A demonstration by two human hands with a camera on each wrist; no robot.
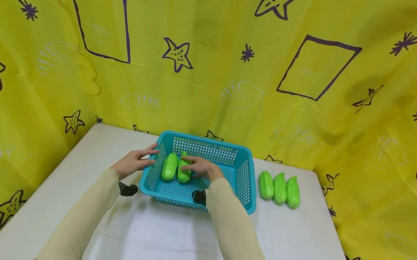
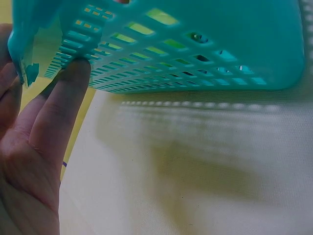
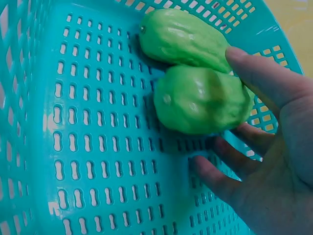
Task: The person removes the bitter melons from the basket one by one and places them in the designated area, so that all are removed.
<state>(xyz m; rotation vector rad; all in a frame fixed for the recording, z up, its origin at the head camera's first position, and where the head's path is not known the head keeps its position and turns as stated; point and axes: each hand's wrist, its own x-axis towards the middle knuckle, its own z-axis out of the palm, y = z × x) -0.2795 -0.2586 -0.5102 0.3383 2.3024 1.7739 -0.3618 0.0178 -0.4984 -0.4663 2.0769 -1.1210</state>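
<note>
A turquoise plastic basket [image 1: 198,201] with slotted walls stands on the white table. Two glossy green gourd-like vegetables [image 1: 169,167] lie side by side in its left part. My right hand [image 3: 279,147] reaches over the right one [image 3: 200,100], thumb on one side and fingers spread apart on the other; no firm grip shows. At the basket's left side, my left hand [image 1: 132,163] touches the rim and outer wall with fairly straight fingers [image 2: 61,105].
Three similar green vegetables [image 1: 279,188] lie in a row on the table [image 1: 295,251], right of the basket. A yellow patterned curtain [image 1: 206,93] surrounds the table at the back and sides. Dark wrist devices [image 1: 127,189] sit under both wrists.
</note>
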